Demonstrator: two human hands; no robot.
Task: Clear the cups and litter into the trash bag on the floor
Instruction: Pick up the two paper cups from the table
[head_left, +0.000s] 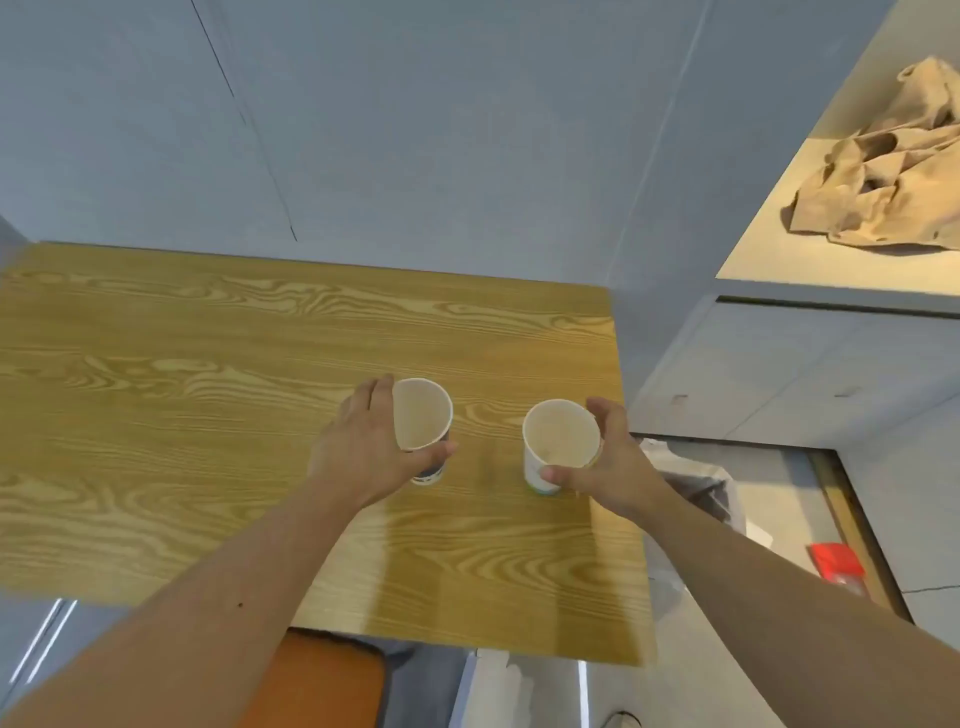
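Two paper cups on the wooden table (208, 395), near its right edge, each gripped by one hand. Left cup (423, 415): tilted a little, apparently empty, held by left hand (363, 452) with fingers (382, 387) curled behind the wall and thumb across the near side. Right cup (558, 439): closer to the right edge, apparently empty, clasped by right hand (618, 460) with thumb low on the near wall and fingers wrapped round the far side, mostly hidden. Whether either base has left the tabletop: cannot tell. Trash bag (706, 488): on the floor just past the right edge, pale open rim partly hidden behind the right forearm. Red object (836, 564) on the floor beyond the bag; crumpled brown paper bag (883, 182) on a separate counter (769, 249) at upper right, well apart.

Step in hand, as judged: pickup of both cups, nothing yet seen in the bag. Next move, as judged: lift clear of the table, carry rightward over the edge, lower over the open mouth before release; light grip needed, thin walls likely to crush; left cup with the longer path.
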